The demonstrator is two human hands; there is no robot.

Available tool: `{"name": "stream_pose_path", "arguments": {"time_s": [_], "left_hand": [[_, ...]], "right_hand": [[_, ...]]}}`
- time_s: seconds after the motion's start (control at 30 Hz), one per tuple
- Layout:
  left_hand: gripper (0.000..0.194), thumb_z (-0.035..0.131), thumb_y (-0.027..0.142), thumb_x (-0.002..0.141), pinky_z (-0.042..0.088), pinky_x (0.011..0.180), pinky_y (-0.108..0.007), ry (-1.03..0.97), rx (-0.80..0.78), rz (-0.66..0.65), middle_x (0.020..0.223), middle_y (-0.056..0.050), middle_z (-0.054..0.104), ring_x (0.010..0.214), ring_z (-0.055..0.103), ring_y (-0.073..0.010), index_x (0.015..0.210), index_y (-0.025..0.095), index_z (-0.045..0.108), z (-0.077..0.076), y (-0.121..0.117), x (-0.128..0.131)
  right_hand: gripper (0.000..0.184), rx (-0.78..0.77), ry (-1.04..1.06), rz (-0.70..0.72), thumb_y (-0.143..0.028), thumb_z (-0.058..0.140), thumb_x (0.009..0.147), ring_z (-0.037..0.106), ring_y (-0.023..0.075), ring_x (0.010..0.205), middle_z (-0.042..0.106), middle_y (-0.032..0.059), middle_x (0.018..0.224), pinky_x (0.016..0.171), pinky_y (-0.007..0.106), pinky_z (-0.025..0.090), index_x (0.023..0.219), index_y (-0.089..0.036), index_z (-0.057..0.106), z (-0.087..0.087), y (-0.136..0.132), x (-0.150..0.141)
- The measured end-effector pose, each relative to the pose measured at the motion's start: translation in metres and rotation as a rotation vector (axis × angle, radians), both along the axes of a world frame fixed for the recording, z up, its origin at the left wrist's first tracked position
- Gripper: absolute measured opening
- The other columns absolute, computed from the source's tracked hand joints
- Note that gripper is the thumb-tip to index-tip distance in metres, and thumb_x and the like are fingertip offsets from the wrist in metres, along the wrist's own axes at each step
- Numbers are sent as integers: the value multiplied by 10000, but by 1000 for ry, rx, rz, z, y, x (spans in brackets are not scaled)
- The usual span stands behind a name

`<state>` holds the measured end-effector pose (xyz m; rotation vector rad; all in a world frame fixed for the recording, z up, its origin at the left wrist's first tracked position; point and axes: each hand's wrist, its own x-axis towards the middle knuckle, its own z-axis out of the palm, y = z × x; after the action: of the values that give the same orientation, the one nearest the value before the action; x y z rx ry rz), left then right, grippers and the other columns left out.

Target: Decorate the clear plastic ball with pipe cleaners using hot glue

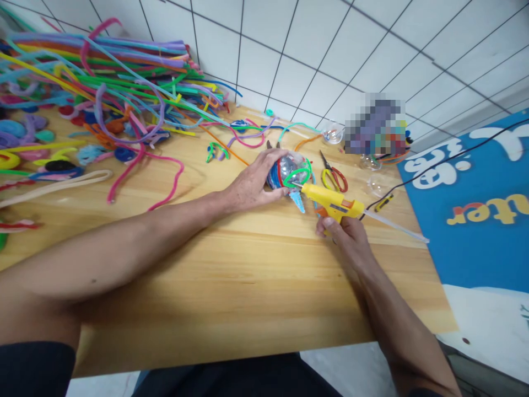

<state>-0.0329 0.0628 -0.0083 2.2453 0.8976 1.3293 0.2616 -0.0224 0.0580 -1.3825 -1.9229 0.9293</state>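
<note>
My left hand point(258, 182) is closed around a clear plastic ball point(291, 164) partly wrapped in blue and red pipe cleaners, with a green pipe cleaner point(305, 175) looped on its right side. A light blue pointed piece point(297, 202) sticks out below the ball. In my right hand point(347, 234) is a yellow hot glue gun point(333, 202), gripped by its handle. Its nozzle points left and meets the ball near the green loop; whether it touches I cannot tell. A clear glue stick point(397, 226) juts from the gun's back end.
Scissors point(334, 175) lie just behind the glue gun. Piles of colourful pipe cleaners point(124, 71) cover the table's left side. Clear plastic balls point(332, 132) stand near the tiled wall point(268, 49). A yellow cutter point(384, 203) and a black cord point(438, 160) are at the right.
</note>
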Motion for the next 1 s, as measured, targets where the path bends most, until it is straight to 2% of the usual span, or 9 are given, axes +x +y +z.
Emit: {"name": "stream_pose_path", "arguments": {"time_s": [0.27, 0.57, 1.0], "left_hand": [[848, 804, 433, 938, 433, 1323, -603, 0, 41, -11, 1640, -204, 516, 1572, 494, -388, 1648, 226, 388, -1, -2, 0], [850, 798, 464, 939, 430, 1320, -644, 35, 18, 8, 1654, -191, 514, 1574, 491, -387, 1646, 253, 376, 2, -3, 0], [838, 780, 473, 957, 442, 1318, -636, 41, 27, 7, 1645, -201, 506, 1577, 491, -376, 1649, 245, 366, 1, -3, 0]], "right_hand": [[650, -47, 30, -12, -816, 650, 957, 627, 200, 700, 682, 48, 715, 699, 344, 494, 725, -212, 718, -4, -2, -6], [653, -67, 70, -50, -837, 659, 930, 570, 183, 650, 628, 25, 674, 662, 347, 458, 686, -232, 658, -4, -2, -6], [599, -62, 78, -56, -771, 665, 961, 550, 176, 640, 613, 19, 674, 639, 336, 457, 698, -233, 644, -6, -3, -8]]}}
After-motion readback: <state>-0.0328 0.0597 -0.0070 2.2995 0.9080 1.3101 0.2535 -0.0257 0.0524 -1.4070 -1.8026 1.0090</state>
